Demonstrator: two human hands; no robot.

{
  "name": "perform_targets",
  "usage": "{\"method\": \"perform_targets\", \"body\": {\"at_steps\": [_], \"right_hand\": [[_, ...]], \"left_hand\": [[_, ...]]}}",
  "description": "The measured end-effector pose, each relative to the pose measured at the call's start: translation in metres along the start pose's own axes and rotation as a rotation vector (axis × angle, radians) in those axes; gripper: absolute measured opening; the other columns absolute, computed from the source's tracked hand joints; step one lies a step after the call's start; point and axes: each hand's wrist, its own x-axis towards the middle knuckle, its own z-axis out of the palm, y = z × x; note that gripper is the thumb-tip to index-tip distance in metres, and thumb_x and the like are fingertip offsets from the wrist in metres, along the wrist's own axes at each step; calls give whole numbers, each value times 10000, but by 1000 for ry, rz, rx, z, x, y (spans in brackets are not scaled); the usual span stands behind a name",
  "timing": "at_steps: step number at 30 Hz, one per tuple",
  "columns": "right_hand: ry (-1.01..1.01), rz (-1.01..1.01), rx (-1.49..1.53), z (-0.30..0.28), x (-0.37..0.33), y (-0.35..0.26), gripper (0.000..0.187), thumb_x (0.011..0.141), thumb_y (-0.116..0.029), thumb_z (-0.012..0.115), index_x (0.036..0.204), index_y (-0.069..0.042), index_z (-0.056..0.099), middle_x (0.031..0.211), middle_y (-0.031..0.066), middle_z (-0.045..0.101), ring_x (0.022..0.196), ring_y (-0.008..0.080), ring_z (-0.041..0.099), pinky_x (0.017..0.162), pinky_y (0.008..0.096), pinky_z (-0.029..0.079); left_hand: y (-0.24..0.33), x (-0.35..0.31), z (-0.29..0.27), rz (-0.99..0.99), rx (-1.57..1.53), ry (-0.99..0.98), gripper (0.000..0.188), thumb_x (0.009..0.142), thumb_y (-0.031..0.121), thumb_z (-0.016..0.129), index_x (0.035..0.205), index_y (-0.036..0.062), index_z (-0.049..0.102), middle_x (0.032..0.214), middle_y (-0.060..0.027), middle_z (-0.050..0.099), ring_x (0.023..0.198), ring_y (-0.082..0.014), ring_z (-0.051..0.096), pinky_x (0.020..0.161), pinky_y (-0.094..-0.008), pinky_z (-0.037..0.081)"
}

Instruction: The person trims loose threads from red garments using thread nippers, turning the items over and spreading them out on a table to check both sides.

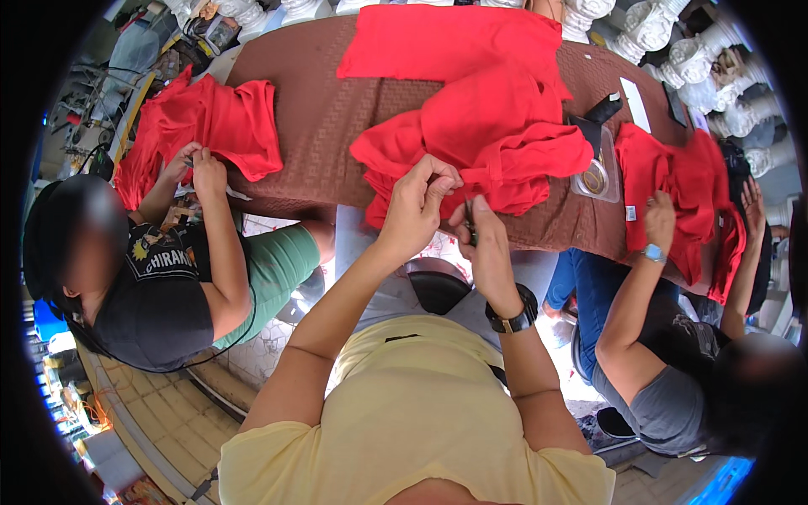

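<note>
A bunched red garment (505, 126) lies on the brown-covered table in front of me and hangs over its near edge. My left hand (418, 202) is closed, its thumb and fingertips pinching a bit of the red cloth at the near side. Just right of it, my right hand (486, 248) is wrapped round a small dark tool (470, 220), which looks like thread snips; the fingers cover most of it. The tool's tip is close beside the pinched cloth; whether they touch I cannot tell.
Flat red cloth (446, 42) lies farther back on the brown tablecloth (295, 109). At right are a clear plastic box (608, 187), a black object (604, 108), a white strip (635, 105) and a phone (674, 104). Co-workers on both sides handle red garments (244, 118). White ornate pieces (648, 29) stand behind.
</note>
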Motion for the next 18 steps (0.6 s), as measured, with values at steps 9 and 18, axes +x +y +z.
{"method": "perform_targets", "body": {"at_steps": [9,18], "right_hand": [[-3,26,101,7,21,14,488,1106,-382,404,762,-55,517,619,-46,376,504,37,318,452,258,241],[17,32,136,8,34,19,501,1101,-395,410,726,-74,494,606,-48,362,516,45,297,466,265,214]], "left_hand": [[-11,-3,-7,56,75,-49,75,1028,40,529,970,-6,543,945,-63,614,901,-124,577,856,-271,483],[-18,1,-6,173,84,-8,66,1029,13,502,970,0,528,942,-71,589,896,-143,580,842,-288,491]]}}
